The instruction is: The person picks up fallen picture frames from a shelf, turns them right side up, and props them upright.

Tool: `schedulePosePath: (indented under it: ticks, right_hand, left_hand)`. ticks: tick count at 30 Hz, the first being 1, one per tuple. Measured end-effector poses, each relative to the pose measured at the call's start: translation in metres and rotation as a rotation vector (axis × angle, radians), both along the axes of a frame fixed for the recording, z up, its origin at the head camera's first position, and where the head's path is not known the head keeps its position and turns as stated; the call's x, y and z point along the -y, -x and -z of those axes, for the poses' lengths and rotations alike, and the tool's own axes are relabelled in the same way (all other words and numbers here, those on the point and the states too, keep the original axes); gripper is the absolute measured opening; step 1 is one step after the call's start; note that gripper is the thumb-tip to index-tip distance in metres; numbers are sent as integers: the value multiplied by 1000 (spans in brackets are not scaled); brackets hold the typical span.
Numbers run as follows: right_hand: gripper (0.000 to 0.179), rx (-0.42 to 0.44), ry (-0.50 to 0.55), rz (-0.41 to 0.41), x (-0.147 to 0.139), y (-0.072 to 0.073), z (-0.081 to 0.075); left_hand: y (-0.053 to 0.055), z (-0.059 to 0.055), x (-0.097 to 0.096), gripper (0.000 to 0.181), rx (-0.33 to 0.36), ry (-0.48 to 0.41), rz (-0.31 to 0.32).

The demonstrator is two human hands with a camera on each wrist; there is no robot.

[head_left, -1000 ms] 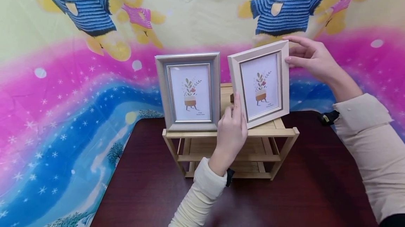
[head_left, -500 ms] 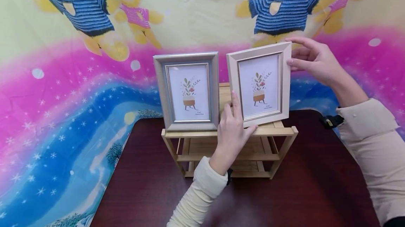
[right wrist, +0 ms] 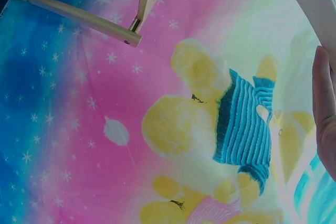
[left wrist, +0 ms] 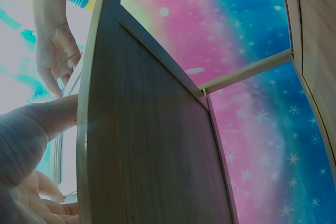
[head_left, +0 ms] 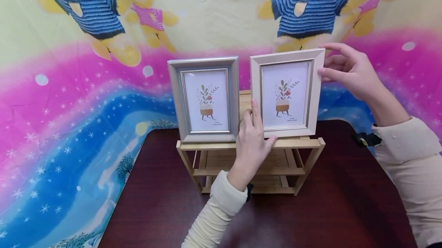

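Note:
A cream picture frame [head_left: 284, 94] stands at the right on the top of a wooden shelf rack [head_left: 297, 143]. My right hand [head_left: 353, 73] pinches its upper right edge, thumb at the side and index finger at the top corner. Along the frame's lower left edge, my left hand [head_left: 252, 136] lies with its index finger straight against it. The left thumb spreads out below the frame and touches the board's edge [left wrist: 84, 145] in the left wrist view. Only a strip of pale frame [right wrist: 310, 3] and part of my right hand [right wrist: 325, 119] show in the right wrist view.
A grey-silver picture frame [head_left: 207, 98] stands upright on the rack's left side, a narrow gap from the cream one. The rack has lower shelves [head_left: 248, 160] and rests on a dark red-brown table [head_left: 165, 186]. A teddy-bear printed cloth [head_left: 221, 17] hangs behind.
The cream frame has turned to face more squarely forward and straightened, its right side shifting slightly right with my right hand. My left thumb has spread out from the frame's lower corner.

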State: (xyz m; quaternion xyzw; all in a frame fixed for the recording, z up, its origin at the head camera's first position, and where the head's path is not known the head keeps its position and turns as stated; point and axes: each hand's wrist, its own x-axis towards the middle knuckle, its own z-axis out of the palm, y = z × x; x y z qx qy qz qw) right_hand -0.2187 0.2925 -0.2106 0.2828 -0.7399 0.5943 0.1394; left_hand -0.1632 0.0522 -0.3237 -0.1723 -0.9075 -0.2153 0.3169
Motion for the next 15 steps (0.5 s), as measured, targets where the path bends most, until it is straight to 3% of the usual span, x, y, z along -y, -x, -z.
schedulePosePath:
  ticks: [15]
  right_hand:
    - [52, -8, -29, 87, 0, -12, 1]
  left_hand:
    - [-7, 1, 0, 101, -18, -3, -11]
